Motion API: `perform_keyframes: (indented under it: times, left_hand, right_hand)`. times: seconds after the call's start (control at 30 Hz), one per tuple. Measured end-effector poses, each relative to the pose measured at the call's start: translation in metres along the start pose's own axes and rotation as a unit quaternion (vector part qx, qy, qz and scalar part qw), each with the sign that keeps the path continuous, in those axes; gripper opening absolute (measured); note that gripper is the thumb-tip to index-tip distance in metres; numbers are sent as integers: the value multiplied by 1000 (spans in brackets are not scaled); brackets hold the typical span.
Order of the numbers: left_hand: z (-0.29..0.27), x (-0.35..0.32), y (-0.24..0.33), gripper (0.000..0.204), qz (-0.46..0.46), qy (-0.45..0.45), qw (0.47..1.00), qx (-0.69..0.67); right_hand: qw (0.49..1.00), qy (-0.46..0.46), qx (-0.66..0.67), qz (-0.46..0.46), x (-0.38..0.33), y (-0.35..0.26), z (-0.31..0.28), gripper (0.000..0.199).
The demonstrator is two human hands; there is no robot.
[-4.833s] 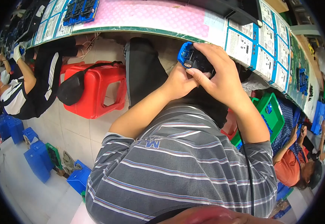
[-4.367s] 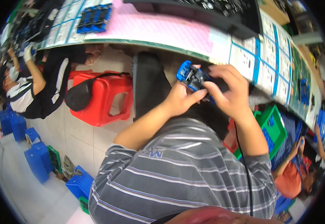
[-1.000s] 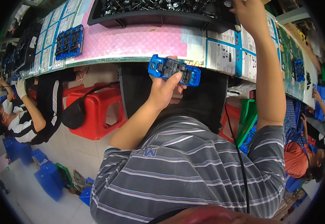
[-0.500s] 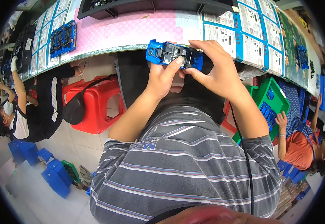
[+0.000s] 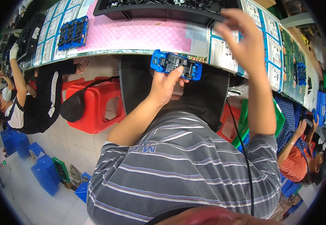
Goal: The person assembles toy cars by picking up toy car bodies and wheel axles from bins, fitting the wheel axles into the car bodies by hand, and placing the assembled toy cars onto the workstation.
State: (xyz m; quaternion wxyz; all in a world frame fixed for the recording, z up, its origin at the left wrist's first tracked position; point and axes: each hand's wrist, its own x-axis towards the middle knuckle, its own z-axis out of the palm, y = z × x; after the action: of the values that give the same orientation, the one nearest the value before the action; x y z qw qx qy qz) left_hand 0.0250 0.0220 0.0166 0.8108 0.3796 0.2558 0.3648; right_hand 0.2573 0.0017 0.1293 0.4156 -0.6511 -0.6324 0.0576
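My left hand point(image 5: 165, 83) grips a blue toy car point(image 5: 163, 61), held underside up just off the table's near edge. Its thumb presses on the car's black chassis, and one pair of black wheels shows at the right end. Above the table on the right, my right hand point(image 5: 241, 35) is raised by the right end of a long black tray point(image 5: 151, 14). Its fingers are blurred, but thumb and fingers stand apart with nothing seen between them. Small black wheel parts point(image 5: 193, 3) fill the tray.
Several upturned blue toy cars point(image 5: 73, 33) sit together on the table at left. A red stool point(image 5: 95, 101) stands left of me, a green crate point(image 5: 279, 120) to the right. Co-workers sit at both sides. More blue cars point(image 5: 301, 73) lie on the far right table.
My right hand has let go of the car and moved up and right to the tray. The left hand keeps the car, which is slightly lower. The view has shifted, showing more of the tray.
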Motion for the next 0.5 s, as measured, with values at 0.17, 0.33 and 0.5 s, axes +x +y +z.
perform_keyframes:
  times: [0.17, 0.33, 0.5]
  left_hand:
    - [4, 6, -2, 32, -4, -7, 1000, -27]
    - [-10, 2, -8, 44, -19, -27, 999, 28]
    - [-19, 6, -5, 46, -33, -19, 999, 26]
  right_hand:
    - [951, -154, -250, 92, 100, 63, 5, 31]
    - [890, -284, -349, 72, 126, 108, 50, 30]
    - [937, -260, -120, 201, 124, 103, 49, 21]
